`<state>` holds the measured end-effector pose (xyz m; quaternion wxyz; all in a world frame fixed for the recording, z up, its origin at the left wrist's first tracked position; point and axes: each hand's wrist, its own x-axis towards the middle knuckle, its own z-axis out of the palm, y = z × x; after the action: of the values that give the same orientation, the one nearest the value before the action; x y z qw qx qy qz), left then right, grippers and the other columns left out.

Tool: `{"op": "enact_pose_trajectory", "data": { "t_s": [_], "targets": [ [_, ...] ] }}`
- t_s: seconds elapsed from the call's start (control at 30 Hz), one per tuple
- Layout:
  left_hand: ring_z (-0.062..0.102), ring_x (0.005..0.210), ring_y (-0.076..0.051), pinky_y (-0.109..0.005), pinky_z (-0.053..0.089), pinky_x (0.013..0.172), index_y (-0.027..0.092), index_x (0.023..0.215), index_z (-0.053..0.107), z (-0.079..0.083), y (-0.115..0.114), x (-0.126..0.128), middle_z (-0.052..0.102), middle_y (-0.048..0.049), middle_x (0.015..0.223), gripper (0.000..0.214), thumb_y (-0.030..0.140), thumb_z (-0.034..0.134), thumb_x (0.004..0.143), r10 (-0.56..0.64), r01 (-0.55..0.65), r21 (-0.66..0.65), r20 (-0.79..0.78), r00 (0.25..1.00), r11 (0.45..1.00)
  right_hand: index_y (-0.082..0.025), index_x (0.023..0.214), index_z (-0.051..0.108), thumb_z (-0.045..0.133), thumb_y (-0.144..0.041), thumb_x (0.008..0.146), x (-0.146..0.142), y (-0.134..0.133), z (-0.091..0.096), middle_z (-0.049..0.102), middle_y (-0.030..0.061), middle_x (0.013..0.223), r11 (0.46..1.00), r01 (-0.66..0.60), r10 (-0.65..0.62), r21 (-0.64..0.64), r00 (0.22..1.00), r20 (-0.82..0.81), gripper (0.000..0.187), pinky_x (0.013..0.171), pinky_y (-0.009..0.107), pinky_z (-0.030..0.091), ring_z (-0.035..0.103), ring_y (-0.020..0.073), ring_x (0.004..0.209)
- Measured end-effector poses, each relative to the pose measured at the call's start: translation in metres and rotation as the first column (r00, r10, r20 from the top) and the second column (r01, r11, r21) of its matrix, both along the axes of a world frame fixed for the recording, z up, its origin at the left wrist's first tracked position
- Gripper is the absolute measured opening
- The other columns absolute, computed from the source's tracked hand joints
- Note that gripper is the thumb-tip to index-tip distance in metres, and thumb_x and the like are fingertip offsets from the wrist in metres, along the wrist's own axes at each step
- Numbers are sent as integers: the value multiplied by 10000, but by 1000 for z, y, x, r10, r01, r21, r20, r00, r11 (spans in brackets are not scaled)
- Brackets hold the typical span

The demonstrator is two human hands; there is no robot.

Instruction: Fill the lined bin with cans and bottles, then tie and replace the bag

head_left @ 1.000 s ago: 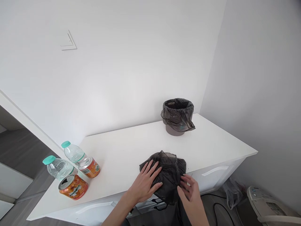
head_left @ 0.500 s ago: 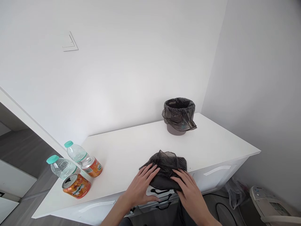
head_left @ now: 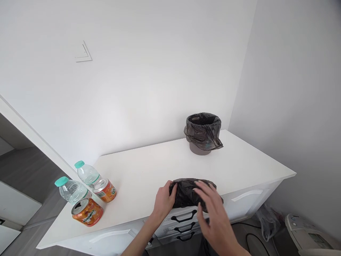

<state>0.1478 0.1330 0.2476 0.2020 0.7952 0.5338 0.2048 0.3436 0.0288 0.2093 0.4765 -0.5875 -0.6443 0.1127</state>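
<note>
A folded black plastic bag (head_left: 186,193) lies at the front edge of the white tabletop, partly hanging over it. My left hand (head_left: 165,199) is closed on the bag's left end, thumb on top. Over the bag's right part, my right hand (head_left: 211,209) hovers with fingers apart and slightly blurred; whether the fingertips touch the plastic I cannot tell. Farther back stands a small bin (head_left: 200,149) lined with another black bag (head_left: 205,133), its edge folded over the rim.
At the left stand two clear bottles with teal caps (head_left: 61,181) and two orange soda cans (head_left: 87,212). Black drawer handles (head_left: 184,217) show below the front edge. On the floor at right are a clear plastic bag (head_left: 268,224), a black cable and a pale appliance (head_left: 306,234).
The loose bag has been folded into a flatter, narrower roll. My left hand has gone from lying flat to gripping its left end. My right hand has lifted with spread fingers.
</note>
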Motion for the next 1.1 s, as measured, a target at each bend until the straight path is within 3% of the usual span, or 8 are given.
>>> {"op": "enact_pose_trajectory", "data": {
  "t_s": [0.1,0.27,0.4,0.5,0.67,0.87,1.0,1.1],
  "targets": [
    [663,625,-201,-281,407,566,242,1110,573,-10,13,12,704,-17,750,317,424,316,1073,43,-43,5,-50,998,999,-380,1591,414,373,-345,1071,-23,12,-6,384,-31,1669,993,-117,117,-10,977,176,523,1305,633,162,293,316,1572],
    [692,657,-237,-283,404,596,239,1227,532,-26,28,12,678,-23,722,271,396,383,1066,78,-69,59,-177,981,996,-293,1537,532,383,-594,1048,-17,46,-32,424,65,1647,989,76,-46,-124,972,232,593,1264,711,143,279,399,1565],
    [716,742,-282,-338,465,649,226,1230,539,-40,31,6,710,-71,810,310,421,358,1070,72,-46,122,-220,973,991,-290,1547,522,366,-570,1055,0,53,-56,401,66,1658,987,102,-58,-125,947,317,587,1269,684,165,313,386,1554],
    [707,954,-300,-405,516,785,228,1229,554,-52,33,2,720,-113,1039,308,399,355,1068,40,-2,185,-199,979,983,-320,1578,468,391,-531,1063,5,50,-65,333,33,1690,991,94,-53,-100,934,353,561,1273,663,185,299,364,1564],
    [610,1142,-279,-474,479,997,234,1230,586,-61,43,-19,625,-102,1230,296,403,416,1054,-6,39,268,-122,992,963,-322,1586,452,378,-515,1073,9,51,-65,300,28,1704,988,84,-30,-128,924,381,553,1273,664,194,273,359,1575],
    [597,1126,-272,-496,484,1001,225,1204,611,-54,52,-57,617,-100,1191,302,414,434,1048,56,-55,274,5,998,960,-297,1617,398,404,-506,1068,0,41,-63,289,55,1711,985,60,3,-162,933,361,588,1269,675,205,257,372,1577],
    [626,1077,-264,-493,509,972,214,1130,615,-48,48,-63,646,-97,1147,310,438,416,1048,122,-140,246,88,989,959,-382,1659,247,470,-539,1042,-17,33,-56,196,16,1738,989,-46,98,-141,918,385,674,1262,708,173,178,387,1596],
    [640,1059,-263,-492,513,974,219,1093,622,-47,46,-61,662,-94,1125,300,446,435,1036,137,-164,224,131,982,961,-389,1633,329,479,-570,1033,-16,39,-53,255,30,1721,984,-74,135,-165,905,404,644,1256,712,176,235,393,1581]
  ]
}}
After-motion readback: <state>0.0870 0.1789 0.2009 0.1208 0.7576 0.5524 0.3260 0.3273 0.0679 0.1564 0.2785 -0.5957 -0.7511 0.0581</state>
